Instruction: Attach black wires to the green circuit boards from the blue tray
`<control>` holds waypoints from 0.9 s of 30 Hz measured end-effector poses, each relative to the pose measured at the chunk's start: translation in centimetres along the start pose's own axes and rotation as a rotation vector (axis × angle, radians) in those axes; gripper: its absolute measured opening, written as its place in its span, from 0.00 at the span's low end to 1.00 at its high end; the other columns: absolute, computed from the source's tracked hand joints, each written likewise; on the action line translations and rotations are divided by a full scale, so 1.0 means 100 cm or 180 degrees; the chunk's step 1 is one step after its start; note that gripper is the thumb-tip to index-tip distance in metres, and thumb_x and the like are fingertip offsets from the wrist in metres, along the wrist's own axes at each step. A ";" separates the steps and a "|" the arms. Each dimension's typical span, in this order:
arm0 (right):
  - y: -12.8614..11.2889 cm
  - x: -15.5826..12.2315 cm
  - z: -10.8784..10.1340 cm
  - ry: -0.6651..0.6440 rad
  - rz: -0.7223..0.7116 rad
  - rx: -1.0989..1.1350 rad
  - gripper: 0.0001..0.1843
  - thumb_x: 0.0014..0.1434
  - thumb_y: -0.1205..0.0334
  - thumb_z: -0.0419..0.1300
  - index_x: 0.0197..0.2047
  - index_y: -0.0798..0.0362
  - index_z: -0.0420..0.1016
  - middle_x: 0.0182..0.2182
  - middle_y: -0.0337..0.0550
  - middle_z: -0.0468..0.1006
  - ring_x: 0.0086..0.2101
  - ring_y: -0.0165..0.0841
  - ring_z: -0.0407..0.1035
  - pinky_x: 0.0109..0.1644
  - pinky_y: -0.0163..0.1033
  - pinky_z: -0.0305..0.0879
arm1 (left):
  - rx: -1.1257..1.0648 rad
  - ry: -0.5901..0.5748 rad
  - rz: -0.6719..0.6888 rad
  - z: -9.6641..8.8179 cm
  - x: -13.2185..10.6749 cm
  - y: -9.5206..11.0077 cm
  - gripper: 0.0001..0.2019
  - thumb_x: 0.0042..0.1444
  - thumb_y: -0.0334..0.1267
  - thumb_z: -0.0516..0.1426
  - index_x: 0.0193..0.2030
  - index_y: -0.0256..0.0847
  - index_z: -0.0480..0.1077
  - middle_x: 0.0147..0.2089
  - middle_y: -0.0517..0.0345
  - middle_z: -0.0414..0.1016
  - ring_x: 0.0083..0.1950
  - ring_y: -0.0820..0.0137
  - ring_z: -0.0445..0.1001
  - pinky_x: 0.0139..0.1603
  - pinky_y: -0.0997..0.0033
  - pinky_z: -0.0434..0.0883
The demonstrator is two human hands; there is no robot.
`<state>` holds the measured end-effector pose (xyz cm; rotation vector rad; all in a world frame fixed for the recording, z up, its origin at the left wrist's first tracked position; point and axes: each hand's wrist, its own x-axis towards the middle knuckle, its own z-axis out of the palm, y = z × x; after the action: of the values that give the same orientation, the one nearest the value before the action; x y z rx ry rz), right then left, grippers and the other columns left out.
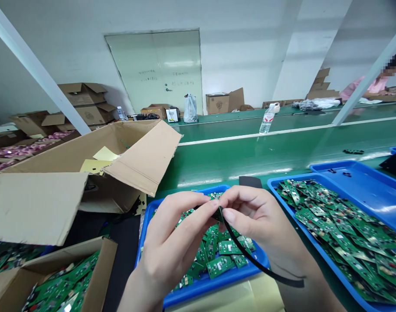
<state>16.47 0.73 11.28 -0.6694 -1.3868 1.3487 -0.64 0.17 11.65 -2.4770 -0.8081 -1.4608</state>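
Black and flexible, a narrow strip is worked at the centre of the frame by a person's left hand and right hand, its loose end curving toward the lower right across the right wrist. The right grip pinches the strip near its upper end between thumb and forefinger; the left grip has its fingertips pressed together at the same spot, though what lies between them is mostly hidden. Beneath, at bottom centre, a blue tray holds green circuit boards. A second, heaped tray sits at right on the green surface, and an open cardboard box stands at left. The step in hand appears to be positioning or separating the strip's upper end; the next move seems to call for a steady left hold and fine fingertip control from the right.
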 end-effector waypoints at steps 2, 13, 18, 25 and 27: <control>0.000 0.001 0.000 -0.0021 0.0010 0.0033 0.03 0.53 0.64 0.61 0.29 0.54 0.73 0.22 0.37 0.71 0.24 0.26 0.65 0.28 0.31 0.65 | 0.0010 -0.0037 0.0069 0.000 0.000 -0.001 0.23 0.50 0.19 0.59 0.52 0.42 0.69 0.45 0.53 0.73 0.45 0.67 0.73 0.40 0.70 0.75; 0.005 0.007 -0.001 -0.0398 0.0165 0.0927 0.10 0.52 0.65 0.66 0.39 0.52 0.76 0.23 0.35 0.74 0.25 0.26 0.72 0.31 0.32 0.70 | -0.0307 0.0431 -0.0404 0.006 0.001 -0.007 0.18 0.51 0.28 0.62 0.49 0.44 0.68 0.41 0.56 0.72 0.41 0.69 0.73 0.41 0.68 0.75; 0.008 0.006 0.001 -0.0511 0.0147 0.1070 0.10 0.52 0.64 0.66 0.39 0.52 0.75 0.23 0.33 0.73 0.25 0.24 0.72 0.29 0.29 0.68 | -0.0626 0.0499 -0.0668 0.007 -0.004 -0.011 0.18 0.52 0.29 0.61 0.49 0.45 0.69 0.41 0.55 0.72 0.43 0.68 0.72 0.43 0.66 0.75; 0.006 0.008 0.003 -0.0447 0.0048 0.0954 0.08 0.53 0.64 0.65 0.37 0.53 0.73 0.23 0.33 0.73 0.23 0.23 0.69 0.28 0.29 0.68 | -0.1797 0.0499 -0.1026 0.012 -0.001 -0.005 0.15 0.50 0.29 0.63 0.45 0.43 0.71 0.40 0.55 0.72 0.42 0.69 0.74 0.40 0.70 0.78; 0.005 0.006 0.003 -0.0293 -0.0052 0.0727 0.06 0.52 0.66 0.65 0.35 0.54 0.73 0.25 0.35 0.74 0.24 0.23 0.70 0.28 0.29 0.69 | -0.2020 0.0479 -0.1127 0.014 0.000 -0.003 0.15 0.50 0.29 0.63 0.45 0.43 0.71 0.40 0.55 0.72 0.42 0.69 0.74 0.40 0.71 0.78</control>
<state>15.88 1.30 11.08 -0.4478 -1.2820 1.5131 0.26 0.98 10.88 -2.6792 -0.8939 -2.3039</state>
